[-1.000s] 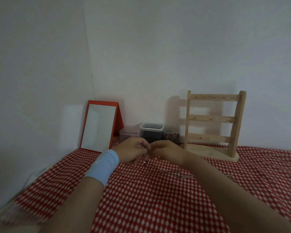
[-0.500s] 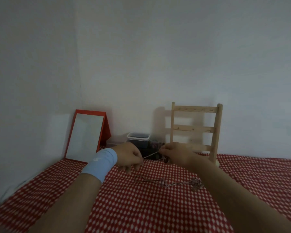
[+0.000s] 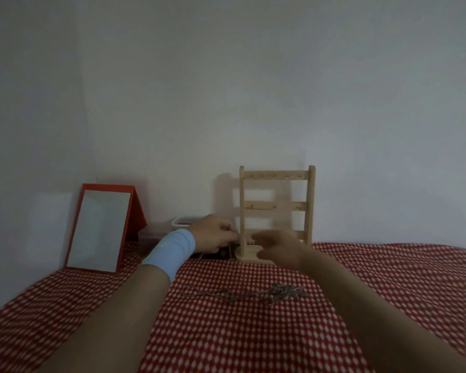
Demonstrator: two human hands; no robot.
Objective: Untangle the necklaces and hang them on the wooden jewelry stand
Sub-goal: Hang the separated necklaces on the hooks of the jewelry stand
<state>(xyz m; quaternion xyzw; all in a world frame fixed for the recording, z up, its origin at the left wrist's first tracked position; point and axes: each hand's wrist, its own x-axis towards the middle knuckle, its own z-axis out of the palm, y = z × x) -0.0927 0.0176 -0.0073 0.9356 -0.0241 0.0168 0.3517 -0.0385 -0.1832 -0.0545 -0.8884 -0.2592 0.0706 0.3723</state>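
**Head view: left hand pinches a chain by the stand, the tangle lies on the cloth**

Head camera looks down over both forearms, stretched across a red-and-white checked tablecloth (image 3: 374,278). The left hand (image 3: 215,236), with a light blue wristband (image 3: 170,254) on its wrist, is raised just left of the pale wooden jewelry stand (image 3: 276,208). Its fingers are curled tight together and pinch a thin chain (image 3: 230,251), which hangs straight down from them towards the cloth. The right hand (image 3: 277,247) is held up in front of the stand's lowest rung and base, close to the left hand but apart from it. It is blurred. Its fingers seem loosely bent and point left, but I cannot tell whether they have hold of anything.

The tangled heap of silvery necklaces (image 3: 283,292) lies flat on the cloth between the two forearms, nearer the camera than both hands. One strand trails off from it to the left. Neither hand touches it. The stand is upright at the far edge of the table against the white wall (image 3: 253,90), a ladder-like frame with three cross rungs on a flat base.

A red-framed standing mirror (image 3: 100,230) leans at the far left. A small white-rimmed plastic box (image 3: 182,220) sits behind the left hand, partly hidden by it.
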